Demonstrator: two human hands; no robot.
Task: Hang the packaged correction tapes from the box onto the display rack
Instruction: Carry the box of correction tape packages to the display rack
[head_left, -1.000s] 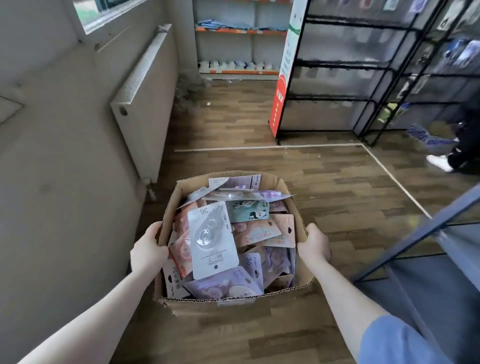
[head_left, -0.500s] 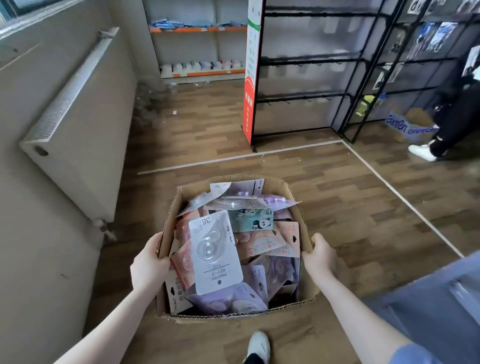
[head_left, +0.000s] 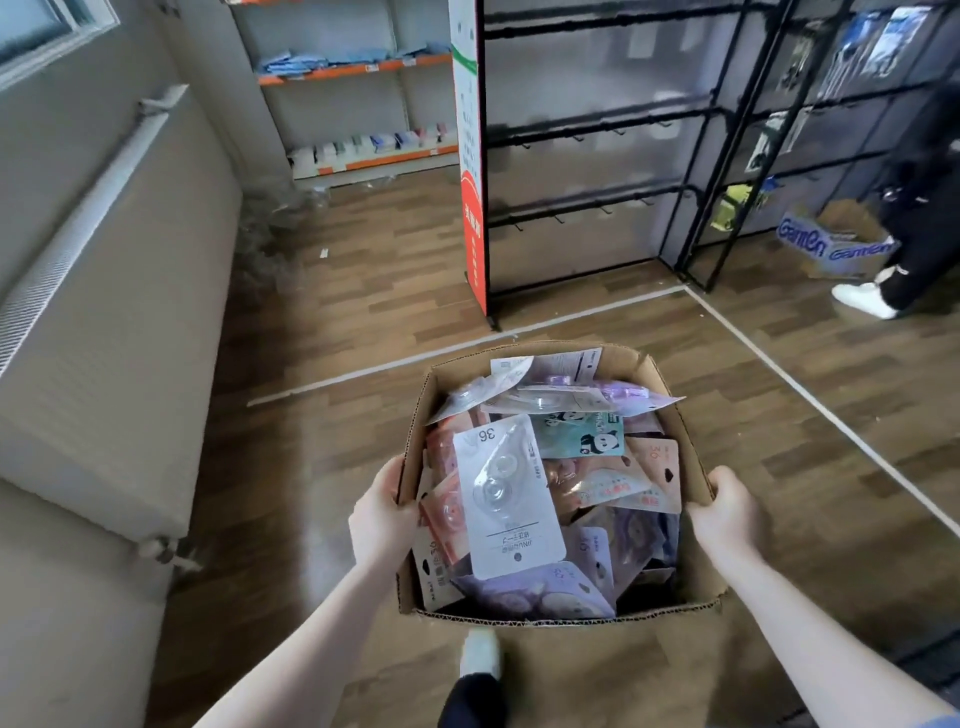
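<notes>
Nearer the black wire display rack (head_left: 597, 130), both hands grip the brown cardboard box (head_left: 691, 561): left hand (head_left: 382, 517), right hand (head_left: 724, 512); light, slippery carded correction tapes (head_left: 506, 499) suit edge pinching.

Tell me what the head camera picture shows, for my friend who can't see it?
A person carries an open cardboard box full of packaged correction tapes, the left hand and right hand each gripping a side wall. Ahead on the wooden floor stands a black display rack with mostly bare hooks. A white radiator lines the wall to the left.
</notes>
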